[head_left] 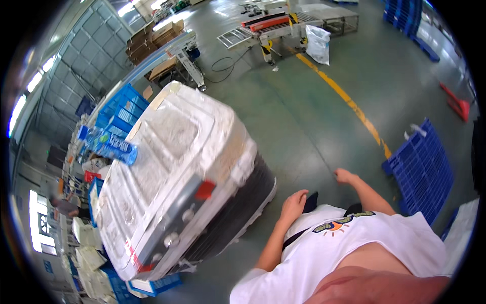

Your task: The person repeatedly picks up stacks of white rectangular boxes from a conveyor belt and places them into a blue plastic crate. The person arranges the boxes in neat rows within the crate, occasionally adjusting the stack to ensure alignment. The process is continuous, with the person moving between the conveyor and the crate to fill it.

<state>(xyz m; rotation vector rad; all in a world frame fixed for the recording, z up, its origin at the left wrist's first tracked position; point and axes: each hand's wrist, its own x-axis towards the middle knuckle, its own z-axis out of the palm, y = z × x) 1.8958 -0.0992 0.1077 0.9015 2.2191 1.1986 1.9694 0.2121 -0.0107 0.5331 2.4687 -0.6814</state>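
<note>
My left hand [294, 205] is beside my waist, its fingers loosely bent and a little apart, with nothing visible in them. Farther forward and to the right, my right hand [345, 176] is held over the floor with its fingers curled in; I see nothing in it. Neither hand touches anything. To the left of my left hand stands a large, scuffed white box-shaped unit [167, 126] with a dark ribbed side and round metal knobs. A clear plastic bottle [112, 147] with a blue label and cap lies on its top.
A blue plastic pallet [422, 169] is at my right, with a red tool-like object [458, 105] beyond it. A yellow line [344, 96] runs along the floor. Ahead are a roller conveyor [283, 28] and a white sack [318, 44]. Blue crates [121, 109] stand behind the white unit.
</note>
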